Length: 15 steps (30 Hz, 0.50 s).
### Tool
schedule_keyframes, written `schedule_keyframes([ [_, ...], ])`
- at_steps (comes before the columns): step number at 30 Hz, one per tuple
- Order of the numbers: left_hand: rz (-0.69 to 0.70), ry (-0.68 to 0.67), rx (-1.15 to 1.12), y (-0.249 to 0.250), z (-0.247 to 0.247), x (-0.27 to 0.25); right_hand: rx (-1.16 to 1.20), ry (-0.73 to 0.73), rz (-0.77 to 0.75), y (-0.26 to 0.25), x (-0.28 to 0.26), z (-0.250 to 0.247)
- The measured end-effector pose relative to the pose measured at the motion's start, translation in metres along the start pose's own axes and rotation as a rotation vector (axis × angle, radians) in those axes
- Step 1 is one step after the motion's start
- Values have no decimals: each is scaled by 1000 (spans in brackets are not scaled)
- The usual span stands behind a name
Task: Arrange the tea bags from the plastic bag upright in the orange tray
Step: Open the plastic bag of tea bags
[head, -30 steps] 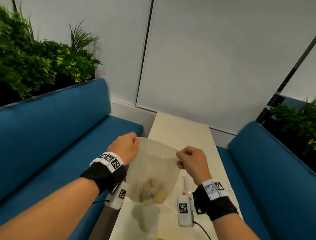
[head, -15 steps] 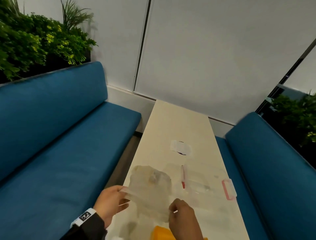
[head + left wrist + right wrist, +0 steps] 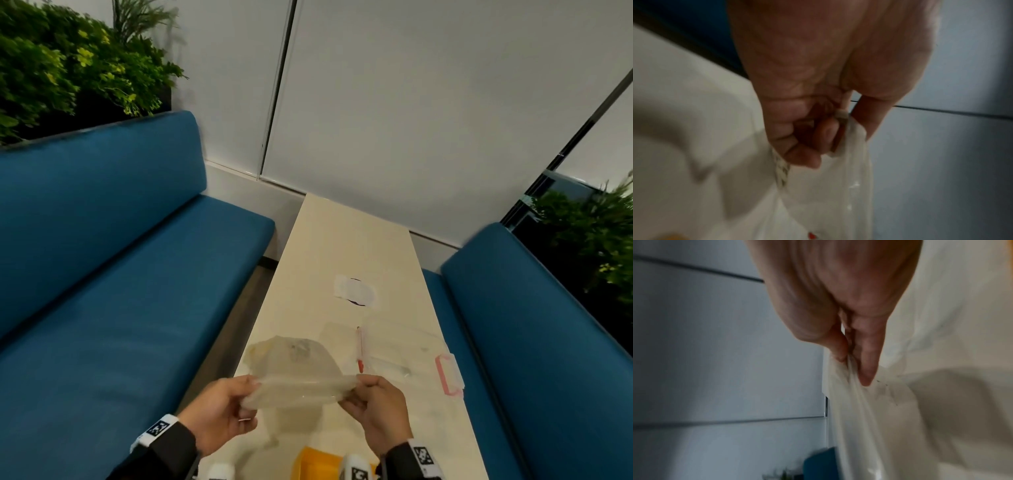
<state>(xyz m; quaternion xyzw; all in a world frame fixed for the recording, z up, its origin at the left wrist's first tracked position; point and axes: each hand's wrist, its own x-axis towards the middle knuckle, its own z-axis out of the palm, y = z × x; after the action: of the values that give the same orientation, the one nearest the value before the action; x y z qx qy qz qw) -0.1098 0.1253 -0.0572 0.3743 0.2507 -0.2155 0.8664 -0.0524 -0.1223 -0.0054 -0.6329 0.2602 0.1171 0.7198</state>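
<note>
Plastic bag (image 3: 297,373): translucent, being held above the near end of the table (image 3: 342,240), its near edge stretched flat between both hands; contents are showing only as a dim blur through the film.
Left hand (image 3: 219,411): sitting at the bag's left corner; in the left wrist view the thumb and curled fingers (image 3: 797,155) are pinching the bag's edge (image 3: 838,178).
Right hand (image 3: 373,407): sitting at the bag's right corner; in the right wrist view the thumb and forefinger are pressing together on the film (image 3: 859,402).
Orange tray (image 3: 318,464): lying on the table just nearer than the bag, only a corner is showing at the bottom of the head view.
Tea bags: cannot be made out singly.
Clear container lid (image 3: 411,356): lying flat on the table to the right of the bag, with pink clips (image 3: 448,375) on its edges.
White patch (image 3: 354,294): lying on the table beyond the bag.
Blue benches (image 3: 120,274): running along both sides of the table.
</note>
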Motion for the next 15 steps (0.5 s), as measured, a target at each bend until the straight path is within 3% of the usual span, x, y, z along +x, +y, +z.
schedule_keyframes([
  [3,-48,-53,-17,1,-3,-4,255,-88,134,-1,11,1],
  [5,-30,-98,-145,2,-3,-4,326,-127,207,1,11,6],
  [9,85,-128,-394,7,0,5,140,-104,283,9,7,20],
  [12,120,-76,-434,8,5,10,5,-112,263,11,6,27],
  [15,107,-27,-427,10,5,16,-35,-226,236,10,1,30],
])
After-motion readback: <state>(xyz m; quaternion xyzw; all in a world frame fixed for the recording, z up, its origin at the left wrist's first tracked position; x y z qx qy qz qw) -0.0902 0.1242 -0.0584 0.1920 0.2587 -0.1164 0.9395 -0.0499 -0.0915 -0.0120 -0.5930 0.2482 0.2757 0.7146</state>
